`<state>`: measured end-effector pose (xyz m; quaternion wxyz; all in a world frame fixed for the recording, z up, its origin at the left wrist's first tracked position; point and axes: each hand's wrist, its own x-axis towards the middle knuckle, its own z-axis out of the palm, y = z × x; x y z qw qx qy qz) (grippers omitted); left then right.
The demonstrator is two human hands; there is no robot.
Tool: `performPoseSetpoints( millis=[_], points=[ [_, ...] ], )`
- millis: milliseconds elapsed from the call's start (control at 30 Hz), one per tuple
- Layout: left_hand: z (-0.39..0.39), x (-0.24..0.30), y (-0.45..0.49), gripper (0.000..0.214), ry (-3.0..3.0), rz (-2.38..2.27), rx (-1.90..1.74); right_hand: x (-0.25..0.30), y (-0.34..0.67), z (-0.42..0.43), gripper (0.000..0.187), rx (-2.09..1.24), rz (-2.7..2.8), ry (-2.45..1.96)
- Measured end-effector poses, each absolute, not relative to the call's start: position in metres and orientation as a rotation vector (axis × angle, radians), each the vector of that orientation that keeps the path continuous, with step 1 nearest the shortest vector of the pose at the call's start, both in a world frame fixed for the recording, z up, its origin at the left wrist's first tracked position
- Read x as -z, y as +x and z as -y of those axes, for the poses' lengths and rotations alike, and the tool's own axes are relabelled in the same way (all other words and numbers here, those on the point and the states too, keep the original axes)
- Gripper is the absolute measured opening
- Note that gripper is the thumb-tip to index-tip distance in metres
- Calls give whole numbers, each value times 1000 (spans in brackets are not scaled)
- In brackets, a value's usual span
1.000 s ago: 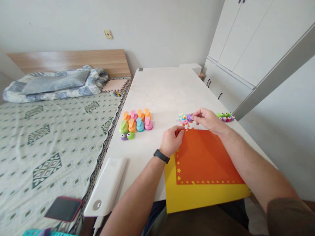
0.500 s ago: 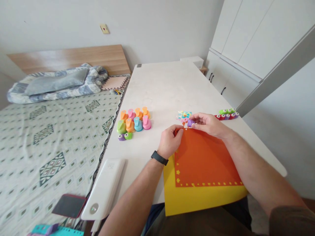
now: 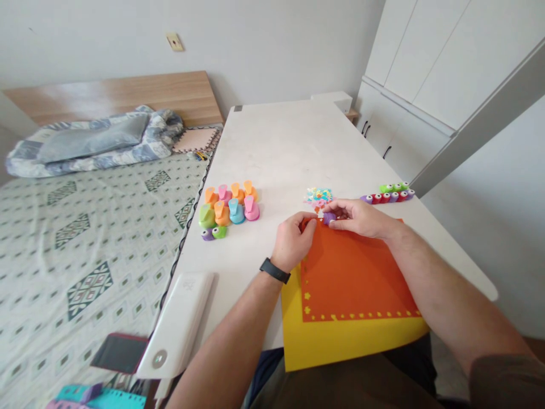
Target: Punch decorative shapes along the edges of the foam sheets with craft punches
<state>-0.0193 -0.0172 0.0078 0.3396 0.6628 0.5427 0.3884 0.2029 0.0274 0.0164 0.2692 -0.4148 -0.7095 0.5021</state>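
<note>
My left hand (image 3: pixel 293 237) pinches the far left corner of an orange sheet (image 3: pixel 353 278), thumb on top. In my right hand (image 3: pixel 356 217) is a small purple craft punch (image 3: pixel 329 218), held between thumb and fingers at the sheet's far edge, close to the left fingertips. Small cut-outs run along the orange sheet's left and near edges, with yellow showing through. Beneath it lies a yellow sheet (image 3: pixel 340 347), which overhangs the table toward my lap. Just beyond the punch is a small heap of coloured paper bits (image 3: pixel 319 196).
Larger coloured punches (image 3: pixel 230 207) stand in rows at left on the white table (image 3: pixel 276 147). More small punches (image 3: pixel 389 196) line up at right. A long white device (image 3: pixel 176 324) lies along the left edge, beside a bed (image 3: pixel 110 244) with a dark tablet (image 3: pixel 119 352).
My right hand has brought the purple punch slightly down and onto the orange sheet's far edge. The left hand keeps its pinch on the corner. The camera view has shifted a little.
</note>
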Motion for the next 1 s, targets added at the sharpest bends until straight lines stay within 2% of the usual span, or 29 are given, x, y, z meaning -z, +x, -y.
performPoseSetpoints(
  millis=[133, 500, 833, 1000],
  points=[
    [17, -7, -19, 30, 1727, -1418, -1007, -16, 203, -26, 43, -1425, 1890, -1058],
    [19, -8, -18, 29, 1728, -1402, -1012, -17, 205, -24, 46, -1316, 2018, -1081],
    [21, -5, -19, 30, 1728, -1373, -1011, -14, 203, -24, 47, -1372, 1980, -1081],
    [20, -7, -18, 29, 1735, -1367, -1013, -16, 203, -23, 42, -1370, 1969, -1104]
  ],
)
